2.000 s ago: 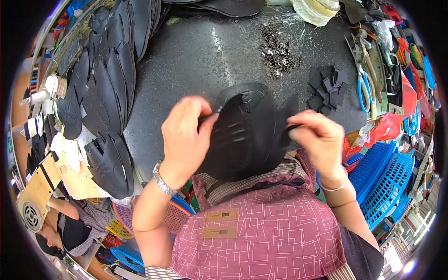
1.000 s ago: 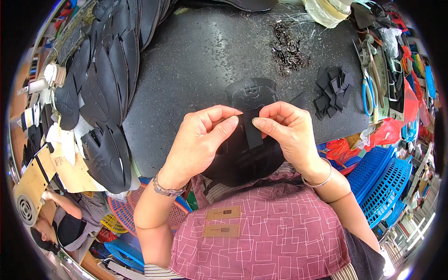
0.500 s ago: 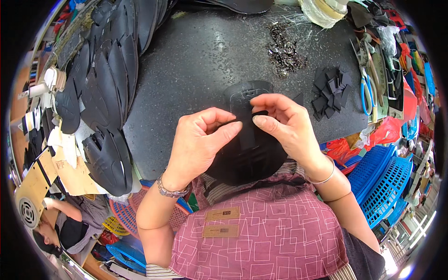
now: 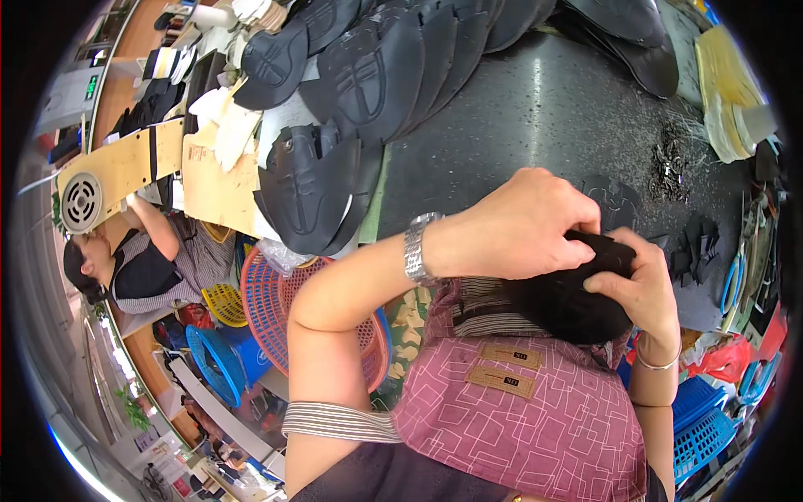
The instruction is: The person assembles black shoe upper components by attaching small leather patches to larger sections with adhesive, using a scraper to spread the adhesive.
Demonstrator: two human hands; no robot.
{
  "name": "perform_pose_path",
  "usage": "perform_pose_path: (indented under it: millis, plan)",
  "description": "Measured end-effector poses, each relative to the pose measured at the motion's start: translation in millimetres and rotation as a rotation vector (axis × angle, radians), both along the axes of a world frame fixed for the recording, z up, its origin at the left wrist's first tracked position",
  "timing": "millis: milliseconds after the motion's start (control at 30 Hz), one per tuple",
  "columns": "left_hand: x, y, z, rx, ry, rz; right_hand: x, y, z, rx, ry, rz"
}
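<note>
The dark counter (image 4: 502, 117) is stretching across the upper part of the view, and a maroon apron (image 4: 535, 427) patterned with white outlined squares is covering the person's front. Cut black pieces (image 4: 368, 75) are lying heaped along the counter's left side, while a red mesh basket (image 4: 272, 289) is showing behind the left forearm. A single black piece (image 4: 569, 309), its details too dark to tell, is resting between the two grips, just above the lap near the counter's edge. The left grip (image 4: 527, 230) is pinching its upper edge between thumb and fingers, and the right grip (image 4: 644, 284) is clasping its right side, thumb on top. Green characters are glowing on a pale device (image 4: 71, 96) at far left. Two tan rectangular labels (image 4: 510, 356) are sitting one above the other on the apron, each bearing small dark print.
</note>
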State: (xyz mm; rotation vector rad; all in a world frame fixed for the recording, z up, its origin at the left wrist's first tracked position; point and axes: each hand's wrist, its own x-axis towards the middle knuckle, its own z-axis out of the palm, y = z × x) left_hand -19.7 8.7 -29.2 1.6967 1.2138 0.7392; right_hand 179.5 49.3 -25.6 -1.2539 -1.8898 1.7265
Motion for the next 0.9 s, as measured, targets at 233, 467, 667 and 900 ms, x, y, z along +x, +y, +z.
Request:
perform_pose_path:
  millis: [233, 467, 667, 900]
  plan:
    - [-2, -7, 33, 0.459, 0.366, -0.304, -14, 0, 22, 0.322, -0.175, 0.543]
    - [12, -37, 14, 0.802, 0.681, -0.103, -4, -2, 15, 0.187, -0.111, 0.577]
    - [20, -26, -9, 1.067, 0.674, 0.128, -4, -4, 10, 0.092, -0.016, 0.441]
    - [23, -37, 16, 0.713, 0.608, -0.085, 7, -5, 2, 0.194, -0.020, 0.289]
